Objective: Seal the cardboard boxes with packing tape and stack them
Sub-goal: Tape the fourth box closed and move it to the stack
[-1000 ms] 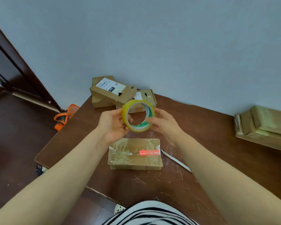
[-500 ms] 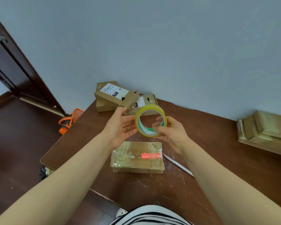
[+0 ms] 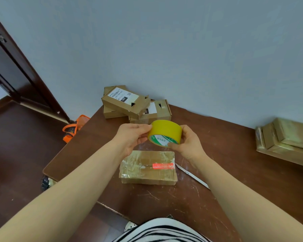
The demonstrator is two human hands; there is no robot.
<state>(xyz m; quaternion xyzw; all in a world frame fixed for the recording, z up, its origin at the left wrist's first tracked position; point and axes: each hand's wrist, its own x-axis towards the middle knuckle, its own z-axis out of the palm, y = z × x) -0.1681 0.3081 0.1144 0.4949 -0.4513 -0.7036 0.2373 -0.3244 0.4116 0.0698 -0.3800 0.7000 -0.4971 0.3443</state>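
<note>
A yellow roll of packing tape [image 3: 165,131] is held in the air above the table between both hands. My left hand [image 3: 132,137] touches its left side with fingertips at the rim. My right hand [image 3: 187,142] grips its right side, thumb on the green-printed core. Below the roll lies a flat cardboard box [image 3: 148,169] wrapped in clear tape with a red label, flat on the brown table [image 3: 234,180]. Three cardboard boxes [image 3: 128,102] with white shipping labels are piled loosely at the table's back left corner.
A stack of taped boxes [image 3: 287,142] sits at the table's right edge. A thin white blade or strip [image 3: 192,175] lies right of the flat box. An orange bag [image 3: 75,126] is on the floor left of the table, near a dark door [image 3: 12,67].
The roll has been turned so its yellow outer face shows instead of its hole. My left hand has closed back onto its left side.
</note>
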